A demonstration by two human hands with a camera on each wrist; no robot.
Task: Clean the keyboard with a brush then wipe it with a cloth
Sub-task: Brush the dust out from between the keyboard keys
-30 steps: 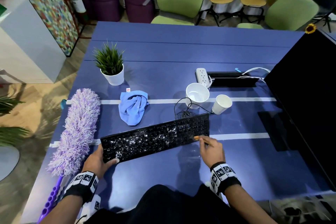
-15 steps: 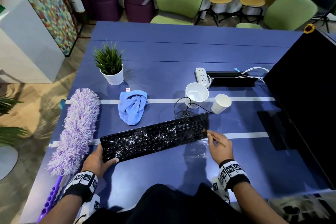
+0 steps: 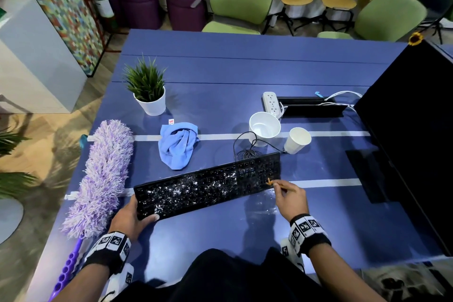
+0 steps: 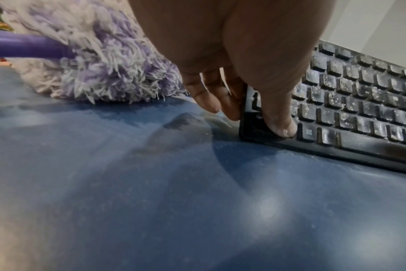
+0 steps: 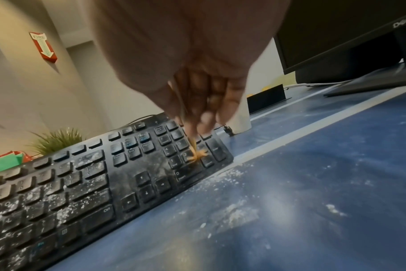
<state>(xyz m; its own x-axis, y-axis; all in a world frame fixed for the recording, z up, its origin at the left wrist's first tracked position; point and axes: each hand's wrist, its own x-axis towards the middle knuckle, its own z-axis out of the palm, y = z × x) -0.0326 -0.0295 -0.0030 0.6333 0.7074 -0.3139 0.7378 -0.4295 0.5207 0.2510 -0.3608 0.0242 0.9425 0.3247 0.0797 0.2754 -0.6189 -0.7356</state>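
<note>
A black keyboard [image 3: 208, 185] speckled with white powder lies slanted on the blue table [image 3: 245, 68]. My left hand [image 3: 133, 218] grips its near left corner, thumb [image 4: 280, 126] on top and fingers [image 4: 211, 99] down its left edge. My right hand [image 3: 290, 197] pinches a thin brush [image 3: 272, 182] whose orange bristles [image 5: 197, 155] splay on the number pad of the keyboard [image 5: 104, 183]. The pad's keys look mostly clean; the left and middle keys carry powder. A crumpled blue cloth [image 3: 177, 144] lies beyond the keyboard.
A purple fluffy duster [image 3: 100, 176] lies left of the keyboard. Behind it stand a potted plant [image 3: 148, 91], a white bowl [image 3: 264, 127], a paper cup [image 3: 296, 141] and a power strip [image 3: 270, 103]. A black monitor [image 3: 414, 135] fills the right. Powder [image 5: 239, 214] dusts the table.
My right hand swung out to the right off the keyboard's end, then came back with the brush onto the number pad. The left hand and keyboard stayed put.
</note>
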